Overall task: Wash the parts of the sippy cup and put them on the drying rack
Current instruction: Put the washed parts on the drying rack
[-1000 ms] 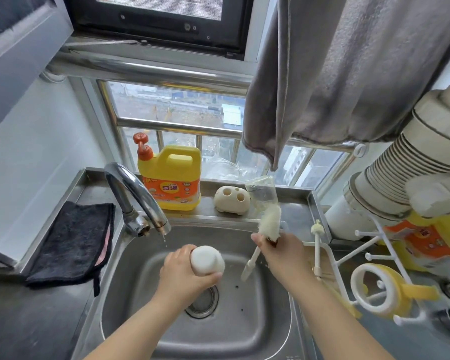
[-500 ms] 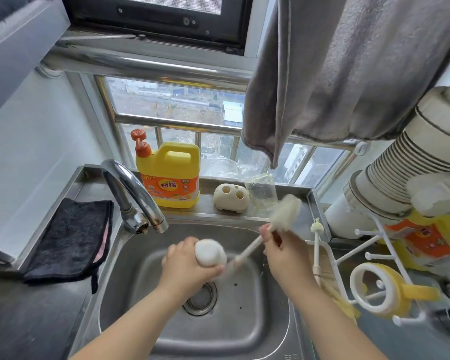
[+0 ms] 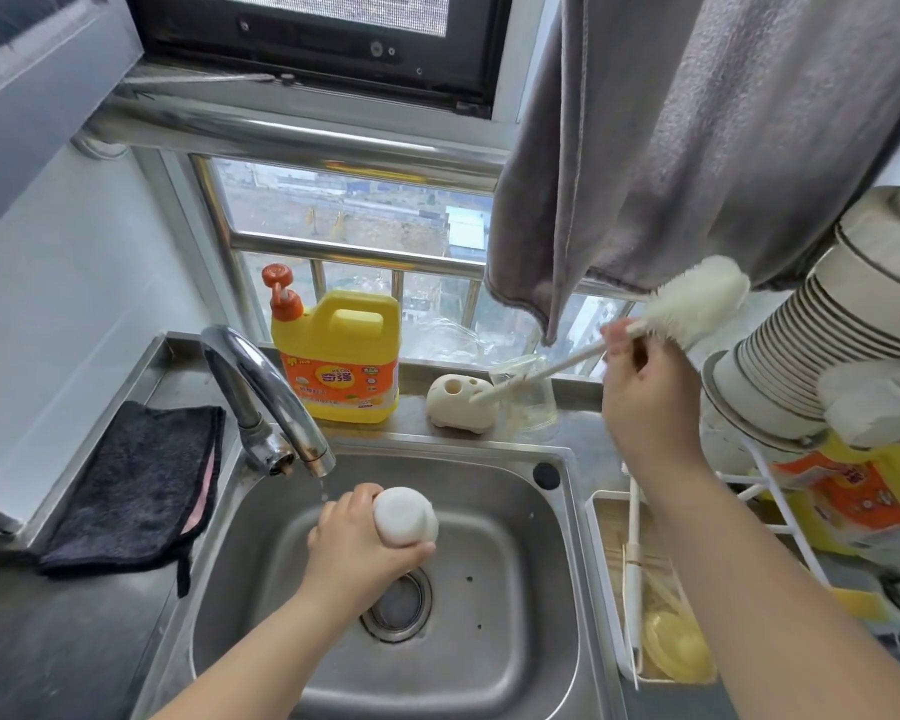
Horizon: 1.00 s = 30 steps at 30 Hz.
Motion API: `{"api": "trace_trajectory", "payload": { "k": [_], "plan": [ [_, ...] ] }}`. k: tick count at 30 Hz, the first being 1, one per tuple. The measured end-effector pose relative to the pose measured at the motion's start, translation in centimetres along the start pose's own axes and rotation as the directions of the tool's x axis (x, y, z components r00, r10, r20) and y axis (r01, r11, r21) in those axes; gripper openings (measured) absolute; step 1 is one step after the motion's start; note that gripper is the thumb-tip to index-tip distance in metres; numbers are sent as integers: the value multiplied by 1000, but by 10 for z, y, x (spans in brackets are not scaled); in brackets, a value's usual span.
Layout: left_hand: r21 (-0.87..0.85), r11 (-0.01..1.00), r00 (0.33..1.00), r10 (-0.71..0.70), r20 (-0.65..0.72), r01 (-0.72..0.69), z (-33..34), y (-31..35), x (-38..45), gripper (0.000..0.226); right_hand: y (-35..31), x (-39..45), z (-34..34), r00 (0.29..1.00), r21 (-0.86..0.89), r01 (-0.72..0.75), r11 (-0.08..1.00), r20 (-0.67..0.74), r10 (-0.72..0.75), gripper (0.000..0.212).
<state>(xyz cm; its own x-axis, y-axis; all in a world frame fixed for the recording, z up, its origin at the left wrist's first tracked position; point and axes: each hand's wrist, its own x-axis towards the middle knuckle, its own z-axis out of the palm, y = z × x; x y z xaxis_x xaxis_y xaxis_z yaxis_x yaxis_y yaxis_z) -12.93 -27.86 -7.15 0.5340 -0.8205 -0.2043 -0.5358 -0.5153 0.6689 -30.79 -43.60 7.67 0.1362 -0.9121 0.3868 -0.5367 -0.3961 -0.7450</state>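
Sippy cup body, white and rounded, sits gripped in the left hand over the sink, just below the faucet. Right hand, raised well apart, pinches a bottle brush by its handle, bristles up, above the drying rack.

drying rack partly behind right arm
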Motion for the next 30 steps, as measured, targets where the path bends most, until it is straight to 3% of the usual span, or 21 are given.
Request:
{"api": "trace_trajectory", "payload": {
  "k": [7,17,23,27,30],
  "plan": [
    [-71,994,995,84,-49,-87,-8,14,12,99,-3,45,14,998,-87,34,996,57,-29,25],
    [-115,990,997,73,-33,-76,-8,4,13,100,4,55,43,988,-59,50,997,152,-40,31],
    [-137,988,997,75,-10,-76,-10,5,8,98,-4,73,59,983,12,-12,1000,183,9,23],
    [-151,986,997,78,6,-76,-10,6,6,91,-3,81,74,956,-55,-51,997,285,65,21],
    [-149,986,997,80,2,-79,-9,5,3,94,0,80,83,952,-52,-99,994,287,110,23]
  ]
}}
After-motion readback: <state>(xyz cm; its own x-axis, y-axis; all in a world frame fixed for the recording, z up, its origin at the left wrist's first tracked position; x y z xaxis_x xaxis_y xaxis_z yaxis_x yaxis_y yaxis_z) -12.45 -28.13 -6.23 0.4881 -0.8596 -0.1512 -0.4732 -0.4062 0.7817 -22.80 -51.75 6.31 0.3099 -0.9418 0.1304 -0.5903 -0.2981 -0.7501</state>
